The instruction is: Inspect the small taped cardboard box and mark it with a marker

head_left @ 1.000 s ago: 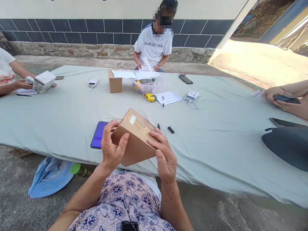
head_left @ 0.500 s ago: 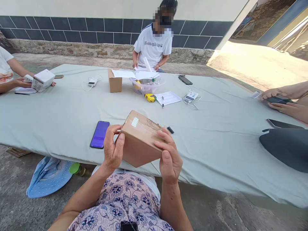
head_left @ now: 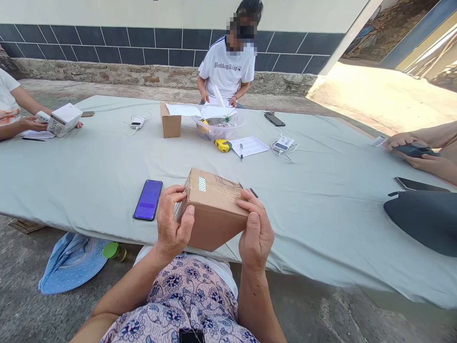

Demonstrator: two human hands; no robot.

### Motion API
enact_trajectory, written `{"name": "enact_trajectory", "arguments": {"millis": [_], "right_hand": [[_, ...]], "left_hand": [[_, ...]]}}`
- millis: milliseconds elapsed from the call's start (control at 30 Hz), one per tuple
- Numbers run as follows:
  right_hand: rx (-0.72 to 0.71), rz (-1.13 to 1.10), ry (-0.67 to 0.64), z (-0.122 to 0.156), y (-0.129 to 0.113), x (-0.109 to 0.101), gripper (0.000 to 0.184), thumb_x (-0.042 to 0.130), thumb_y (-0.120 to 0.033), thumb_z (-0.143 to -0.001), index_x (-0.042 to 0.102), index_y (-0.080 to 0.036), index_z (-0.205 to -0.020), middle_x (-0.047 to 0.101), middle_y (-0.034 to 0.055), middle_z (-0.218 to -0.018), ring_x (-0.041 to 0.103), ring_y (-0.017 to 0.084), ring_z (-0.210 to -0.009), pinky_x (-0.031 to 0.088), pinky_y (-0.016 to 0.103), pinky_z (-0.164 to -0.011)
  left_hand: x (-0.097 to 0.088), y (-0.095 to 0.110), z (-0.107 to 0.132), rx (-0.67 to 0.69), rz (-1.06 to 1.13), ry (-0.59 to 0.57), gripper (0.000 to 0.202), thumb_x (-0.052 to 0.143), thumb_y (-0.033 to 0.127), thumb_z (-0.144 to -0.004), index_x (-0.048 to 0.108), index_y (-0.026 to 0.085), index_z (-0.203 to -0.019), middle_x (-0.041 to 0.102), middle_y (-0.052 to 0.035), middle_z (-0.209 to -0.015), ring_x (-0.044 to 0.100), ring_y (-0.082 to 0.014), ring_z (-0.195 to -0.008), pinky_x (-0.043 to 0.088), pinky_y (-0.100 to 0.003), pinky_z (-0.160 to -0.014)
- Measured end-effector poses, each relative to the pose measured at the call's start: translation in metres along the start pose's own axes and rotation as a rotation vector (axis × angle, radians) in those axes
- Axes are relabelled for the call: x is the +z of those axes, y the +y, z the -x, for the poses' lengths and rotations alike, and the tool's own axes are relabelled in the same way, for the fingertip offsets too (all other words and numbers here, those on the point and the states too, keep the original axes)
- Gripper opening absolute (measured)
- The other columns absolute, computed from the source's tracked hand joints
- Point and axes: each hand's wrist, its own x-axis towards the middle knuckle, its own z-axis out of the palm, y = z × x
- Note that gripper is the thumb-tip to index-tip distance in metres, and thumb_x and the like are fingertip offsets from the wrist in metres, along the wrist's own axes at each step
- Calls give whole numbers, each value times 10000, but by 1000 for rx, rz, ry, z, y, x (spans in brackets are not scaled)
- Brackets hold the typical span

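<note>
A brown cardboard box [head_left: 217, 221] is held tilted between my two hands at the near edge of the table. It carries a small patterned sticker and a strip of shiny tape on its top face. My left hand [head_left: 173, 219] grips the left side, thumb on the front face. On the right end, my right hand [head_left: 257, 226] has its fingers over the top edge and its thumb against the front. Left of the box lies a phone [head_left: 148, 200] with a lit purple screen. A small black object [head_left: 253, 193] shows partly behind the box.
Across the cloth-covered table [head_left: 321, 200] stand a plastic basin [head_left: 217, 131], another cardboard box [head_left: 171, 126], a yellow tape measure [head_left: 223, 145] and a paper [head_left: 252, 146] with a pen. A dark bag [head_left: 424, 221] lies right. Other people sit at the left, far and right sides.
The box has shifted slightly right and towards me, and its tilt has changed, with both hands still holding it. The small black object is now more covered by it.
</note>
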Motion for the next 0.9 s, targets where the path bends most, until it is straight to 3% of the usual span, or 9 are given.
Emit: {"name": "enact_trajectory", "arguments": {"millis": [233,433,567,900], "right_hand": [[-41,72,29,1,-9,8,151,630,-312,-978,679,-235,-1098,701,97,-1309,585,314,-1385,472,583,-1151],[34,195,22,4,-24,16,431,747,-372,-901,610,-248,-1291,669,106,-1334,550,330,-1409,460,577,-1166],[0,230,4,7,-26,18,454,758,-413,-894,609,-240,-1286,659,122,-1342,566,333,-1384,482,574,-1148],[-46,200,-66,7,-24,18,395,667,-349,-972,587,-262,-1349,657,106,-1348,538,306,-1423,468,557,-1173]], "left_hand": [[2,7,-1,49,-47,6,232,632,336,-948,534,215,-1120,631,-115,-1153,629,-237,-1106,545,-405,-933],[3,5,-1,40,-124,38,474,752,537,-862,495,220,-1102,616,-102,-1115,625,-234,-1033,545,-383,-851],[1,3,-2,5,-157,68,607,779,694,-775,474,233,-1025,596,-68,-1034,621,-222,-962,538,-365,-795],[-4,1,-5,-17,-106,58,453,742,586,-871,492,232,-1002,610,-57,-1030,601,-192,-944,515,-314,-767]]}}
